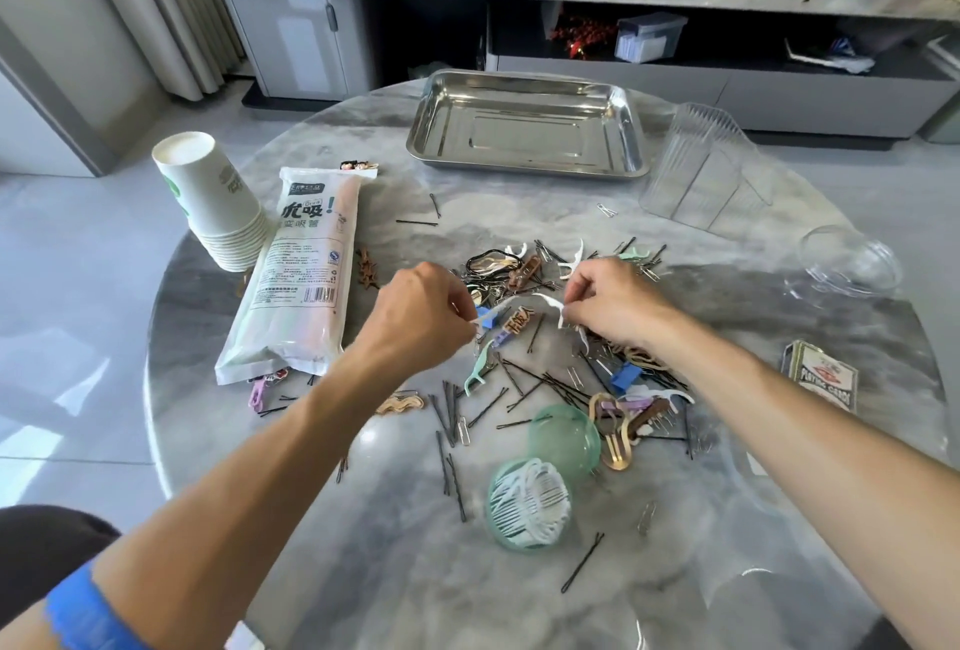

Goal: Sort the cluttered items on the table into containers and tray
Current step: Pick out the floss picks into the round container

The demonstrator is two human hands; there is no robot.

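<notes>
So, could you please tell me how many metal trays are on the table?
1: the tray sits at the table's far edge, beyond both hands, with nothing in it.

Steel tray [527, 129]: empty, shiny, flat at the tabletop's far edge. Clear ribbed container [706, 168]: near the far right edge, beside the tray. Green round box [527, 504]: open, packed with white floss picks, toward the near edge; its green lid [563, 439] just behind it. Mixed pile [545, 337] of hairpins, clips, floss picks: mid-tabletop, scattered.
</notes>
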